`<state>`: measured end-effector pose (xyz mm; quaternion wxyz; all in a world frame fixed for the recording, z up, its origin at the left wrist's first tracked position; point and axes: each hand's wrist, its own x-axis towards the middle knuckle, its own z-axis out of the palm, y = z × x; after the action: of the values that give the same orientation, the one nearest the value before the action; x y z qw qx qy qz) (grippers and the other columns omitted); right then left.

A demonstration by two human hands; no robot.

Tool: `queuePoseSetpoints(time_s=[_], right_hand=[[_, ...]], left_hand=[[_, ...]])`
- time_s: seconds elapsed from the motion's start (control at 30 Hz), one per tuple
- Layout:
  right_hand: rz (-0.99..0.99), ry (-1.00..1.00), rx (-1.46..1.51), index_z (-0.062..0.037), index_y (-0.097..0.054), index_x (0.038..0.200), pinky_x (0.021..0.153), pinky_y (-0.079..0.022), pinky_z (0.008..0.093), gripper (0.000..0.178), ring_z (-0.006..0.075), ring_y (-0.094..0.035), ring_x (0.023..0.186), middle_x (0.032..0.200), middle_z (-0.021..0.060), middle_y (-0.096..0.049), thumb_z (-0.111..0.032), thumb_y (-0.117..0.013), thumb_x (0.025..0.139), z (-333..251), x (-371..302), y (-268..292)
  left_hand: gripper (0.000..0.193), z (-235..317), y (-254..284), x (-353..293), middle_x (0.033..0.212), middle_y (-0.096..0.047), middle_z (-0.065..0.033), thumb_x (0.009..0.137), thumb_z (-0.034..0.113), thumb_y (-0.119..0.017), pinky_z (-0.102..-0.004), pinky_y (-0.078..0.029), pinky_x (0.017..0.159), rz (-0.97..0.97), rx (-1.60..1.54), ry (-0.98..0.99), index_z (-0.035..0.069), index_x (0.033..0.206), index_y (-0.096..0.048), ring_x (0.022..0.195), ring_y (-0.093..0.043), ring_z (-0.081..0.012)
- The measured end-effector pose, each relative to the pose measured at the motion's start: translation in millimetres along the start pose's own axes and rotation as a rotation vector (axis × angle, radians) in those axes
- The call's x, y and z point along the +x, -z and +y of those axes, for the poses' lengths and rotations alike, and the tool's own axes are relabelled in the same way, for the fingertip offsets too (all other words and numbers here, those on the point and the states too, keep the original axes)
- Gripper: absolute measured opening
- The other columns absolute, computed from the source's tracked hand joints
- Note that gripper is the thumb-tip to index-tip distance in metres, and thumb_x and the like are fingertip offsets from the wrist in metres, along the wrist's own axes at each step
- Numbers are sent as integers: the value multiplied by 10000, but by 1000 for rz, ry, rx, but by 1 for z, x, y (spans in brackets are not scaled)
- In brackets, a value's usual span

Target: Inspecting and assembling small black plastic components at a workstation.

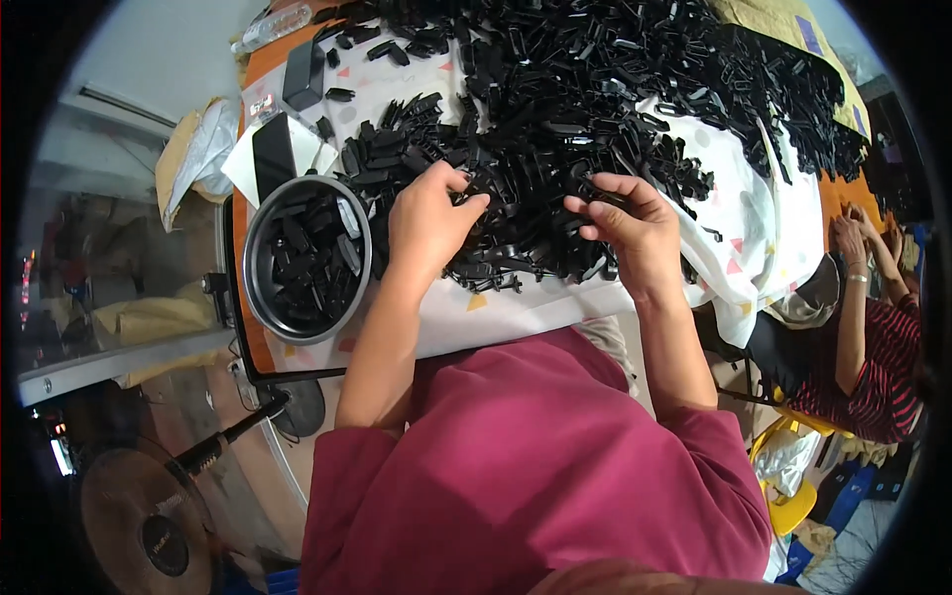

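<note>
A big heap of small black plastic parts [555,139], many long and clip-like, covers the cloth in front of me. Over its near edge, my left hand [428,220] is closed, thumb and forefinger around what looks like one small black plastic part. To its right, my right hand [640,233] has its fingers curled in toward the thumb. Whatever those fingers hold is lost against the black heap. Left of my left hand stands a round metal bowl [252,312] containing more black parts, with a lighter grey piece among them.
A white patterned cloth [436,332] drapes over the wooden table. Past the bowl lie a dark phone-like slab [274,159], a dark box [303,74] and a clear bottle [273,28]. A fan [149,526] stands lower left. At right, another person's hands [855,238] are at the table edge.
</note>
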<state>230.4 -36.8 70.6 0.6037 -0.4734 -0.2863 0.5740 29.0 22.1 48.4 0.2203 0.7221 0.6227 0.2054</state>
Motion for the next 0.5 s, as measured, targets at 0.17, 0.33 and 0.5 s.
queuePoseSetpoints(time_s=[0.17,0.33,0.5], right_hand=[[-215,-50,313,41,-541,1071,520,-547,238,270,225,-649,748,918,147,-613,13,-569,804,0,0,-18],[-195,83,15,31,-544,1079,504,-452,204,259,107,-560,651,780,71,-593,-57,-572,837,15,-6,-34],[-151,299,-152,25,-557,1098,542,-458,200,274,100,-545,685,899,75,-568,-52,-577,835,16,-11,-32]], left_hand=[[295,9,-7,-12,738,-581,-15,627,159,-793,-234,-433,582,-24,-768,-166,43,738,-545,641,-533,-97],[230,23,-2,-30,765,-551,17,729,139,-723,-168,-392,549,-83,-1324,-21,29,881,-590,637,-484,-42],[368,24,6,-30,857,-550,7,746,109,-700,-168,-402,587,-255,-1399,-26,22,1079,-570,728,-491,-48]])
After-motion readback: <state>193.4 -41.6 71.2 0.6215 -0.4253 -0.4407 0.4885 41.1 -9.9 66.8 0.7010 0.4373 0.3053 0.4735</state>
